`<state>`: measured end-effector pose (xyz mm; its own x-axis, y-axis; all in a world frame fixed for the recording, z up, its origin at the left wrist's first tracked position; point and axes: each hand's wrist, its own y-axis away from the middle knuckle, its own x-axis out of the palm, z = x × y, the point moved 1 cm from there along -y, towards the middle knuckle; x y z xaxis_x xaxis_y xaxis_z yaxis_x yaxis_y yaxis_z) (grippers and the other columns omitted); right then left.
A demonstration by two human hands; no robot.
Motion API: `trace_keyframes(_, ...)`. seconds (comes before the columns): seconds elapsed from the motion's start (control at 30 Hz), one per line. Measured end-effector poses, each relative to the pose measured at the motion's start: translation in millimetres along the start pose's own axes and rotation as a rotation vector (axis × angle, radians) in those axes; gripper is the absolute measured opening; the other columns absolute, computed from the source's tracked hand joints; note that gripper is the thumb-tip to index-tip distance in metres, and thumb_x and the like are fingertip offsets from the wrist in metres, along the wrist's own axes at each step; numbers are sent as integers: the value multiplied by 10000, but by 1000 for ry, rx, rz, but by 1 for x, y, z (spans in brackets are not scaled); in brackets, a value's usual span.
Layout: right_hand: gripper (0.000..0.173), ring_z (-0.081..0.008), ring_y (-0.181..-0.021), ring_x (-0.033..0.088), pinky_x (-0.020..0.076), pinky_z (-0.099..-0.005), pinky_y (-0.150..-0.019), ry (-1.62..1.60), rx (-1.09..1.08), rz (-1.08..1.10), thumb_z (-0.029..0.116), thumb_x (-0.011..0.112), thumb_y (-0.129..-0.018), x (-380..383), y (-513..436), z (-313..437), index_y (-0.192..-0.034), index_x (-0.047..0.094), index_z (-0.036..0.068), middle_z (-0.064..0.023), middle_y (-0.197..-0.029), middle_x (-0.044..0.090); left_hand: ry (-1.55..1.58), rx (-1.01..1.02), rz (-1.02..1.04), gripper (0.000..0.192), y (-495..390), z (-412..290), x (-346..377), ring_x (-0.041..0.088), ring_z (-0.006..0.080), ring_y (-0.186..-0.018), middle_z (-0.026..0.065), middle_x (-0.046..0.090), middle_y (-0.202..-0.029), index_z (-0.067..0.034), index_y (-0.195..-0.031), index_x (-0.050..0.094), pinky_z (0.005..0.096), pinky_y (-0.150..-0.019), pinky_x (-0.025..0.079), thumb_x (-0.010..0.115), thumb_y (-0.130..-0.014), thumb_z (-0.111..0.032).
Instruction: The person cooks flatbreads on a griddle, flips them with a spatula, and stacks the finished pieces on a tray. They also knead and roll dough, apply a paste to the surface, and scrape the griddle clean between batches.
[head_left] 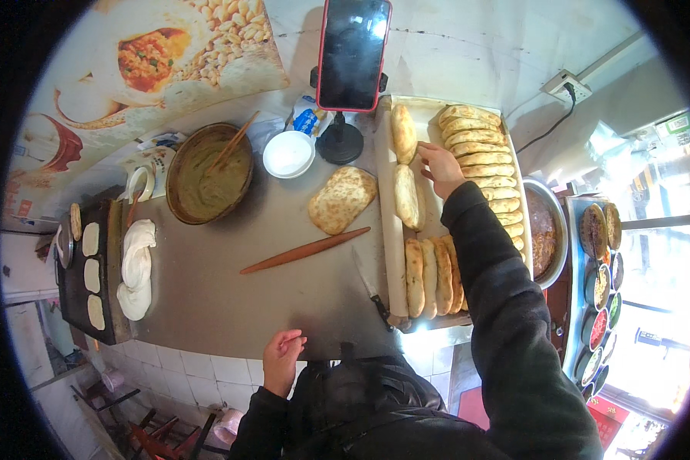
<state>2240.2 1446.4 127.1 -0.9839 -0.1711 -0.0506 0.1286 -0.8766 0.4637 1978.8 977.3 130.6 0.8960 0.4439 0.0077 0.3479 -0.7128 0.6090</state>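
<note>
My right hand [441, 168] reaches into a shallow tray [388, 172] lined with pale cloth or paper. Its fingertips are beside two baked flatbreads standing on edge along the left side, the upper flatbread [403, 133] and the lower flatbread [406, 197]. Whether they touch the bread I cannot tell; nothing shows between finger and thumb. Low over the table's front edge, my left hand [283, 359] is empty, its fingers loosely bent. One browned flatbread [343, 199] lies flat on the metal worktop [207, 287], close to a tapered wooden rolling pin [305, 250].
A knife [370, 282] lies by the tray. More flatbreads [489, 158] stand in rows inside it. A bowl of greenish paste [210, 172], white bowl [289, 154], phone on a stand [353, 57], dough [136, 270], griddle [80, 287] and basin [546, 230] surround the work area.
</note>
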Motion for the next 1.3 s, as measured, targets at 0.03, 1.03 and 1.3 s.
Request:
trace_keyframes(0.03, 398, -166, -1040, 580, 475, -363, -929, -27, 16, 43, 199, 593, -1020, 1, -3, -3, -1401, 620, 88, 3, -1139, 637, -2, -21, -9, 231, 0, 0, -3, 713, 209, -1092, 110, 705, -1166, 38, -1232, 645, 322, -942, 561, 644, -1029, -72)
trace_keyframes(1.03, 318, -206, -1029, 700, 555, -336, -929, 922, -288, 1095, 185, 685, -1017, 564, 439, -99, -1263, 694, -16, -145, -1119, 748, 4, 263, -382, 221, 114, 83, -472, 721, 192, -974, 114, 740, -1069, 23, -1190, 660, 317, -885, 563, 661, -1019, -117)
trace_keyframes(1.3, 311, -188, -1005, 698, 557, -320, -896, 587, -501, 893, 153, 671, -1022, 737, 387, -60, -1277, 682, -24, -139, -1143, 746, 65, 161, -493, 208, 108, 115, -592, 730, 186, -1019, 123, 752, -1053, 33, -1174, 665, 308, -905, 556, 664, -1012, -99)
